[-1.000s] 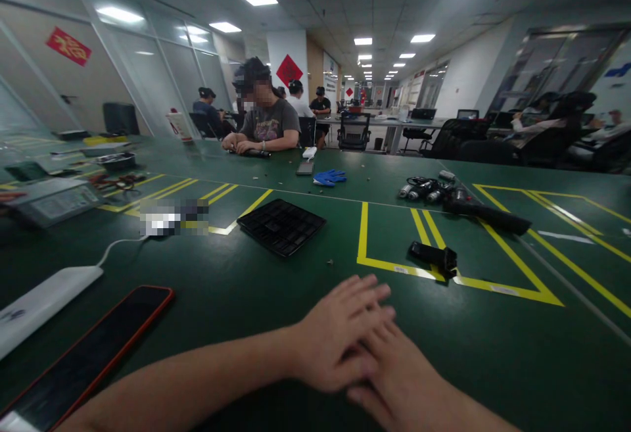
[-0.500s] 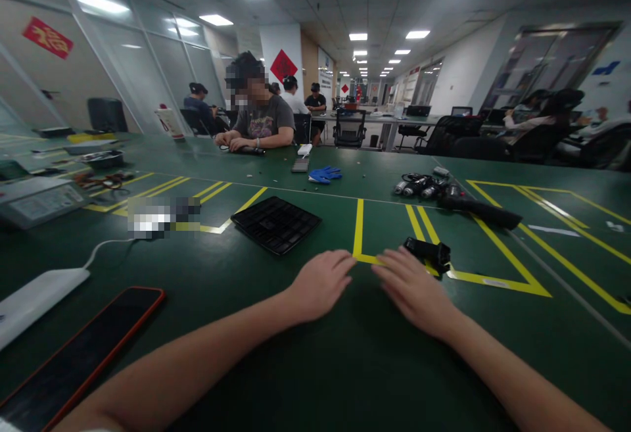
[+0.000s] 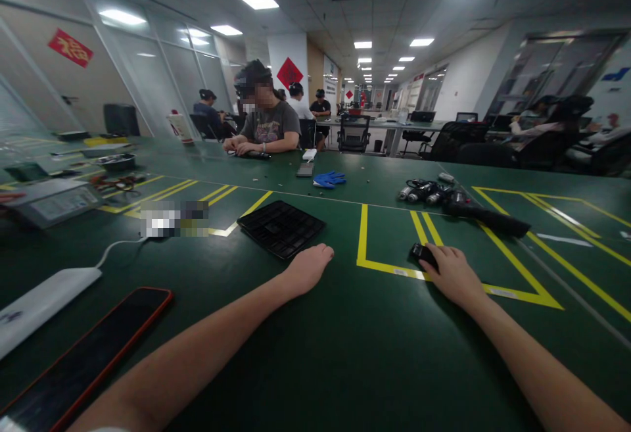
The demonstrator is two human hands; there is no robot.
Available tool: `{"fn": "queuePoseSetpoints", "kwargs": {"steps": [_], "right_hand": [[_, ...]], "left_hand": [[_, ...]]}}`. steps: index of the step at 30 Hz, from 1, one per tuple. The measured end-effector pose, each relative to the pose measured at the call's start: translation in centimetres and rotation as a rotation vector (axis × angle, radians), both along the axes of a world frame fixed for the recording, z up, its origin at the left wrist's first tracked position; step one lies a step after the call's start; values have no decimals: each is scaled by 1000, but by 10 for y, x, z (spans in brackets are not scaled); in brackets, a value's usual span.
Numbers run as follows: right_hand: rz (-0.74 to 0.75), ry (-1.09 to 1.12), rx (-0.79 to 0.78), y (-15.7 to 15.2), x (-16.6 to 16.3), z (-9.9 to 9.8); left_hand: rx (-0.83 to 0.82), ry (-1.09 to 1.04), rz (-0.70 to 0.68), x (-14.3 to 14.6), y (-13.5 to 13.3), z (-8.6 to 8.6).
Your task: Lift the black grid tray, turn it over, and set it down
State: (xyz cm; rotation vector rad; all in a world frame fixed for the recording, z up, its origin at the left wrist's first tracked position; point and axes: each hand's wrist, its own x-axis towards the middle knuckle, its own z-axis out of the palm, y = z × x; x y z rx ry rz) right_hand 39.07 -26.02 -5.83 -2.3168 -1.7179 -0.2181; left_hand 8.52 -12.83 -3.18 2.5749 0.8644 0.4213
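My right hand [image 3: 456, 277] is on a small black boxy item [image 3: 422, 256], its fingers wrapped over the right end. The item lies at the near yellow tape line, and the hand hides part of it. My left hand [image 3: 308, 271] is just beside the near right edge of a black square ribbed panel [image 3: 280, 227]. Its fingers look curled together, with no object showing in them. Whether that hand touches the panel I cannot tell.
A phone with an orange edge [image 3: 93, 353] and a white device with a cable [image 3: 49, 307] lie at left. Beyond are a grey metal box [image 3: 54, 202], a blue glove [image 3: 329, 179], black cables with metal ends [image 3: 424, 190] and a black tube [image 3: 488, 218]. Across the table sits a person [image 3: 273, 123].
My hands have moved apart. The left went left toward the black panel; the right went right and took hold of the small black item. The camera view shifted slightly.
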Motion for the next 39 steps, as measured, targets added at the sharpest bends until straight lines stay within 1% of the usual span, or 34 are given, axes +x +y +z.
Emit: {"fn": "queuePoseSetpoints", "kwargs": {"steps": [1, 2, 4, 5, 6, 8, 9, 11, 12, 13, 14, 16, 17, 18, 20, 23, 25, 28, 30, 33, 34, 36, 38, 39], "right_hand": [[0, 2, 5, 0, 0, 0], [0, 3, 9, 0, 0, 0], [0, 4, 15, 0, 0, -1], [1, 7, 17, 0, 0, -1], [0, 10, 16, 0, 0, 0], [-1, 16, 12, 0, -1, 0], [-1, 18, 12, 0, -1, 0], [-5, 24, 10, 0, -1, 0], [-6, 30, 9, 0, -1, 0], [-5, 37, 11, 0, 0, -1], [-4, 45, 14, 0, 1, -1], [-6, 62, 26, 0, 2, -3], [-10, 71, 35, 0, 3, -4], [-15, 82, 46, 0, 3, -4], [-26, 123, 73, 1, -1, -5], [0, 254, 123, 2, -19, -4], [52, 393, 160, 2, -40, -1], [163, 638, 211, -2, -76, 7], [256, 798, 245, -7, -96, 11], [407, 953, 268, -16, -112, 13], [443, 954, 279, -17, -114, 11], [482, 864, 334, -18, -115, 3], [509, 685, 385, -13, -114, -9], [525, 596, 385, -10, -113, -15]], "left_hand": [[-144, -129, 48, 1, 1, 3], [-318, -273, 124, 1, 4, 8], [-641, -522, 315, -3, 15, 22], [-760, -613, 414, -8, 23, 30], [-785, -650, 472, -14, 32, 37], [-748, -659, 544, -32, 51, 49], [-715, -653, 586, -42, 60, 52], [-638, -635, 669, -60, 75, 53], [-553, -566, 706, -68, 81, 50], [-434, -442, 734, -74, 85, 48], [-293, -270, 743, -79, 89, 45], [-6, 114, 701, -84, 93, 39], [100, 265, 661, -84, 94, 37], [161, 356, 621, -83, 94, 36], [224, 421, 582, -79, 93, 33], [245, 361, 578, -67, 81, 28], [244, 258, 532, -53, 65, 25], [224, 62, 394, -28, 30, 22], [173, -39, 287, -11, 4, 21], [65, -101, 128, 4, -28, 17], [38, -103, 81, 6, -35, 16], [9, -95, 17, 7, -44, 12], [0, -83, -5, 6, -48, 9], [-3, -81, -12, 5, -49, 8]]}}
